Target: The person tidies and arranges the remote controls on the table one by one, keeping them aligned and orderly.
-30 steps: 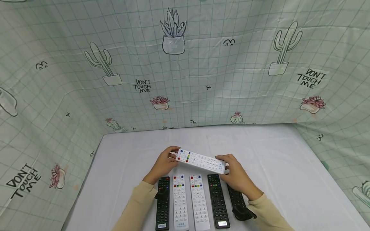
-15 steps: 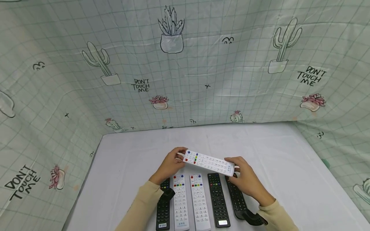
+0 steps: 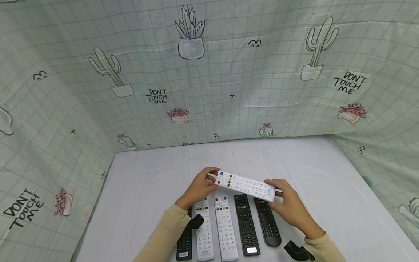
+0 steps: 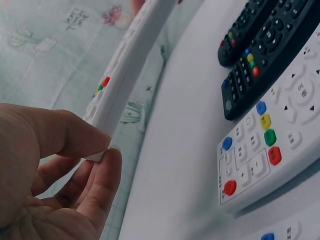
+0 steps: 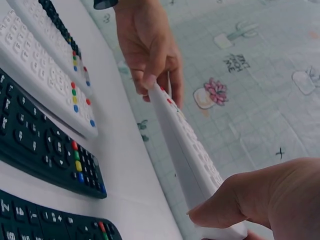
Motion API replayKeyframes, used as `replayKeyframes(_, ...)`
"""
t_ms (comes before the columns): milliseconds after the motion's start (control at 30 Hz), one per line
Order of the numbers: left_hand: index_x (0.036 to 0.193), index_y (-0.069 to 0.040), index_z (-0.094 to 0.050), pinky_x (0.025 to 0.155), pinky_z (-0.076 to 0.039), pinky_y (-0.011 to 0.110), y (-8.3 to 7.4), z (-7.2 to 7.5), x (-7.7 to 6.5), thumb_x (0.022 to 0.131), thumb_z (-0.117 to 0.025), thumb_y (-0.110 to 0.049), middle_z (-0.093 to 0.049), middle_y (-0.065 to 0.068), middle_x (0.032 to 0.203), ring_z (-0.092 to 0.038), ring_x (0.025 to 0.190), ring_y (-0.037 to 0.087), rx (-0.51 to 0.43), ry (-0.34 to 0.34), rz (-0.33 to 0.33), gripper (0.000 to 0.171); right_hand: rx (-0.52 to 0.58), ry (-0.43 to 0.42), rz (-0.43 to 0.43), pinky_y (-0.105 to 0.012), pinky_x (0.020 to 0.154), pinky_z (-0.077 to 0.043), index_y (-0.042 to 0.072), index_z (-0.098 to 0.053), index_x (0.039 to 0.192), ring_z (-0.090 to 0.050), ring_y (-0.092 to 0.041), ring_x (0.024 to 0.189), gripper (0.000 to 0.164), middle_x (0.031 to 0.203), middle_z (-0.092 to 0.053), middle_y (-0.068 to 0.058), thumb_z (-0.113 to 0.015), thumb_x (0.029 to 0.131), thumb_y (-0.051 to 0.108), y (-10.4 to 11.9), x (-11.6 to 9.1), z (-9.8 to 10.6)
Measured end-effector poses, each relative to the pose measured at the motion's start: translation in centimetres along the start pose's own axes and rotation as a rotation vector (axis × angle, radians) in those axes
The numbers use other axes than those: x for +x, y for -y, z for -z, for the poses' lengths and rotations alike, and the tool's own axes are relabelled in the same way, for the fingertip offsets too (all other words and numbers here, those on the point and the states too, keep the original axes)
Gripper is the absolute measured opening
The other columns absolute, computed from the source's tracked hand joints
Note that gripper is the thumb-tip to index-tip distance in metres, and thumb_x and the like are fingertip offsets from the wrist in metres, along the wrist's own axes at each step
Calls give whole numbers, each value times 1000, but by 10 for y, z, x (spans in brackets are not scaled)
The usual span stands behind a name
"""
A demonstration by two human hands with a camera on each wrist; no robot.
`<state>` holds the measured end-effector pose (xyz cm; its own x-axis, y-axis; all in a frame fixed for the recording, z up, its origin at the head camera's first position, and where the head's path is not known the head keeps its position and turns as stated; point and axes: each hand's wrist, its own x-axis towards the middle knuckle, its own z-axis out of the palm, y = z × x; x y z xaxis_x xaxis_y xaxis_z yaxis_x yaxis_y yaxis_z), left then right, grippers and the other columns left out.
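Between the two hands a white remote control [image 3: 245, 186] is held up off the table, its buttons facing the head camera and its right end a little nearer the person. The left hand [image 3: 199, 187] pinches its left end; in the left wrist view the thumb [image 4: 75, 135] and fingertips meet on that end. At the other end the right hand [image 3: 291, 203] grips it, with the thumb [image 5: 220, 202] along the side in the right wrist view. Below lie two white remotes [image 3: 226, 229] and several black ones, the rightmost black remote [image 3: 267, 222] closest to the right hand.
The lying remotes stand side by side in a row on the white tablecloth [image 3: 157, 167]; the left forearm partly covers the leftmost black remote [image 3: 184, 243]. A cactus-print cloth [image 3: 222, 72] hangs behind and at the sides. Black straps [image 3: 296, 251] sit at the wrists.
Both hands have shifted to the right, carrying the white remote with them. The right forearm has come away from the rightmost black remote, which shows more fully. The row of remotes stays put.
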<state>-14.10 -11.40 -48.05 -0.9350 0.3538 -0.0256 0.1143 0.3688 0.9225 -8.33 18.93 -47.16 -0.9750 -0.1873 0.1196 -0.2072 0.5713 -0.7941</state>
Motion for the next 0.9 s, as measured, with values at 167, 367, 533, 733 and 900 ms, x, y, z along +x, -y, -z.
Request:
replayKeyframes(167, 149, 3, -50, 83, -53, 28, -2, -7, 4, 94, -62, 8, -55, 21, 136, -58, 108, 25, -10, 25, -12, 56, -7, -12, -4, -45, 98, -58, -10, -59, 138, -62, -42, 122, 63, 134, -58, -25, -72, 78, -23, -3, -5, 7)
replayKeyframes(367, 149, 3, -50, 85, -54, 30, -5, -15, 8, 94, -62, 8, -54, 21, 137, -57, 109, 25, -18, 52, -23, 56, 0, -26, -3, -44, 97, -59, -10, -60, 137, -62, -41, 121, 64, 134, -58, -24, -73, 77, -23, -9, -13, 15)
replayKeyframes(533, 149, 2, -51, 86, -55, 32, -7, -22, 11, 94, -65, 7, -55, 20, 138, -57, 110, 25, -12, 64, -27, 57, 5, -34, -2, -39, 96, -60, -10, -60, 138, -63, -41, 120, 65, 134, -58, -24, -74, 75, -23, -14, -19, 20)
replayKeyframes(733, 149, 3, -50, 87, -55, 30, -12, -31, 16, 94, -64, 8, -55, 20, 138, -58, 111, 25, -9, 95, -38, 57, 5, -44, -23, -24, 92, -60, -9, -60, 138, -62, -43, 121, 67, 135, -58, -24, -77, 74, -23, -20, -31, 27)
replayKeyframes(900, 150, 5, -49, 90, -55, 30, -20, -38, 22, 95, -61, 9, -54, 21, 139, -57, 112, 24, -22, 135, -61, 56, -14, -69, -13, -18, 89, -58, -8, -61, 138, -62, -33, 119, 69, 133, -59, -21, -79, 72, -22, -27, -39, 33)
